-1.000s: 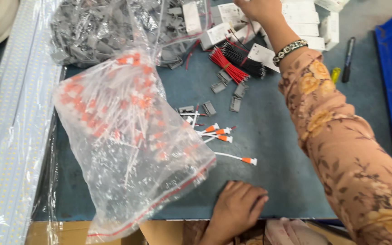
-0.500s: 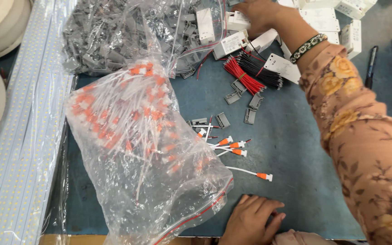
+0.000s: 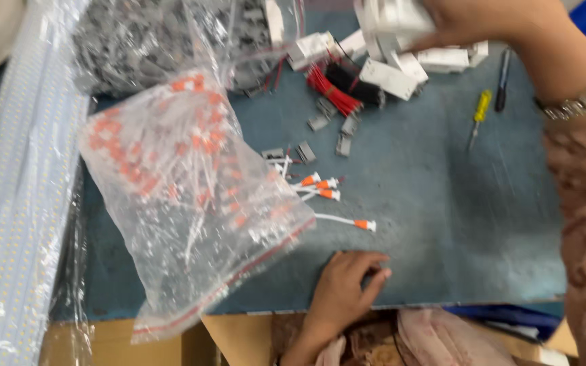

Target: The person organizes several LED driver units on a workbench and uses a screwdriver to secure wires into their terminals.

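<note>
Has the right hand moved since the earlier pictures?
Yes. The right hand, earlier reaching deep into the white boxes, has pulled back toward the yellow screwdriver.

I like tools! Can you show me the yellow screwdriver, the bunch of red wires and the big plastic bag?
yellow screwdriver [image 3: 482, 107]: head view, on its yellow handle.
red wires [image 3: 332, 89]: head view, middle of the bunch.
plastic bag [image 3: 171, 196]: head view, on its clear middle.

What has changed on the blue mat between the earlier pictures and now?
The right hand, which was reaching into the pile of white boxes, has now closed on a white box there. The left hand stayed flat at the near edge of the mat. The plastic bag and the loose orange-tipped wires lie as before.
</note>
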